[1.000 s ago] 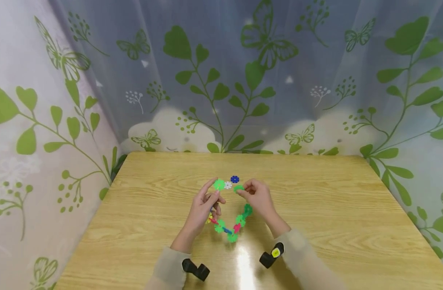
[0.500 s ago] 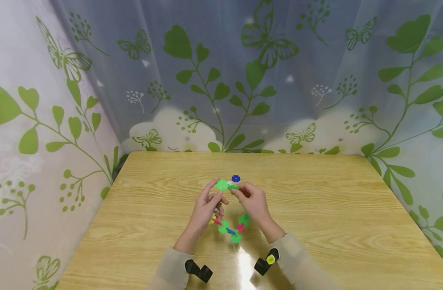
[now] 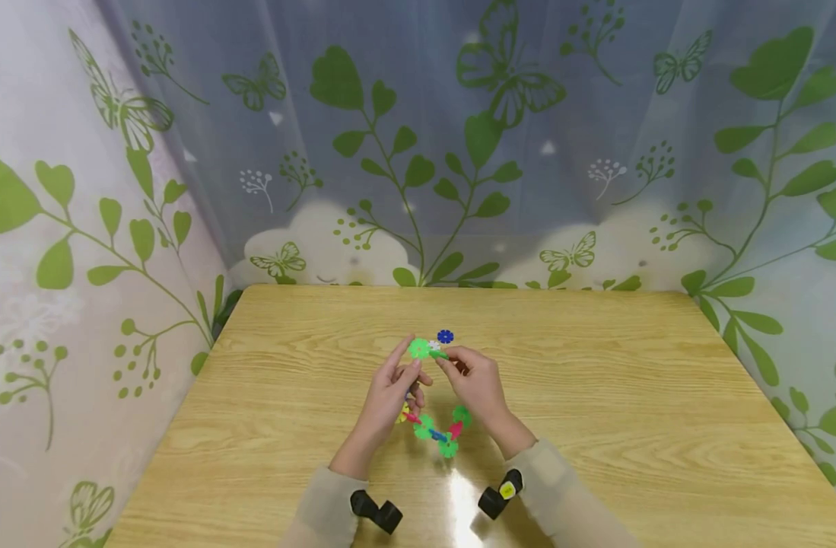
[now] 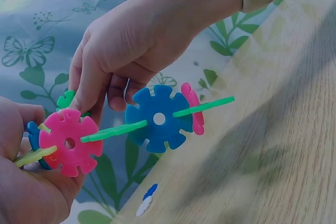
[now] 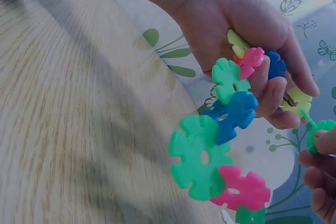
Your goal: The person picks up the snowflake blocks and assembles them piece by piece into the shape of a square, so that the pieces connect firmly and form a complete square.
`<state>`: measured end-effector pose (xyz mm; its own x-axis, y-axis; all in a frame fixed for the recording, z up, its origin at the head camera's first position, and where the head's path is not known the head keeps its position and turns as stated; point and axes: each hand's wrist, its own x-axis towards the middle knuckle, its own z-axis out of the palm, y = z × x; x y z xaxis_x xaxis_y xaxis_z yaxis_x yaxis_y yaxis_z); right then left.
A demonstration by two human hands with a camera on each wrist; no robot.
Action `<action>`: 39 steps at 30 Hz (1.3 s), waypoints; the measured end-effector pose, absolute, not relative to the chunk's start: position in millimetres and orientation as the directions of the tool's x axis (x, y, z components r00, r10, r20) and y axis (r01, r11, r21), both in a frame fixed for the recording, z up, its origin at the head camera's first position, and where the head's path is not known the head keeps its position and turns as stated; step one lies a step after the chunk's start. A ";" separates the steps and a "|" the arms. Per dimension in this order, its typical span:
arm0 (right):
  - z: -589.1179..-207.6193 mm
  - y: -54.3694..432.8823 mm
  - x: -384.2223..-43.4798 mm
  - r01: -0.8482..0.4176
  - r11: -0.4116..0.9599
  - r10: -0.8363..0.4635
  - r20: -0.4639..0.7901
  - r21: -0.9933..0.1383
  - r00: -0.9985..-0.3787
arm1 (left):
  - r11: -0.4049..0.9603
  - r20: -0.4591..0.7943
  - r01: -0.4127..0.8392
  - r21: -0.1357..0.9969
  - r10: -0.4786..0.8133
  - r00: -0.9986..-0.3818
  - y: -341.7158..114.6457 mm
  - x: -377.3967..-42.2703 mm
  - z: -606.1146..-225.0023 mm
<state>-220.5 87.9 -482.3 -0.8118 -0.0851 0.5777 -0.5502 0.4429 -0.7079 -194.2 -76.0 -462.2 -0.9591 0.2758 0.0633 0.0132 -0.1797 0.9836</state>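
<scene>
My left hand (image 3: 389, 392) pinches a light green snowflake disc (image 3: 420, 348) between thumb and index finger. My right hand (image 3: 479, 382) pinches another green snowflake disc (image 5: 321, 134), seen edge-on in the head view and touching the left hand's disc; how deeply their slots mesh is unclear. A chain of slotted plastic discs (image 4: 159, 118) in green, blue, pink and yellow hangs in a curve below and between the hands. In the right wrist view, part of the chain (image 5: 197, 156) runs past the left fingers, which hide some discs.
Beyond the hands, a white disc (image 3: 434, 345) and a dark blue disc (image 3: 445, 336) lie on the wooden table (image 3: 596, 396). A leaf-patterned curtain (image 3: 418, 152) stands behind the table's far edge. Each wrist carries a black camera.
My right hand has moved left, bringing its green disc against the one in my left hand. The hanging chain has shifted slightly, and the left hand has moved a little right.
</scene>
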 end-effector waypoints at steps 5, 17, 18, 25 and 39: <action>-482.4 86.7 -221.9 -0.587 0.468 -0.107 0.617 -0.661 -0.780 | -0.161 0.057 0.010 0.987 0.294 -0.954 -74.4 -193.8 -462.8; -486.0 88.2 -228.9 -0.665 0.584 -0.191 0.717 -0.466 -0.670 | -0.163 0.005 -0.050 0.985 0.318 -0.948 -71.1 -194.8 -465.7; -486.5 88.1 -229.2 -0.664 0.597 -0.197 0.720 -0.450 -0.665 | -0.165 0.005 -0.050 0.985 0.318 -0.948 -70.8 -195.2 -466.1; -490.0 88.1 -231.8 -0.690 0.654 -0.266 0.759 -0.310 -0.594 | -0.159 -0.012 -0.066 0.985 0.317 -0.948 -70.3 -196.1 -469.9; -488.3 85.4 -233.4 -0.691 0.629 -0.275 0.730 -0.356 -0.626 | -0.153 0.001 -0.043 0.987 0.280 -0.960 -72.9 -207.6 -493.0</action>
<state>-233.4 85.4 -488.3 -0.6260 -0.2748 0.7298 -0.6912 0.6288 -0.3561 -207.6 -72.9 -493.0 -0.9600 0.2802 0.0014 -0.0433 -0.1530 0.9873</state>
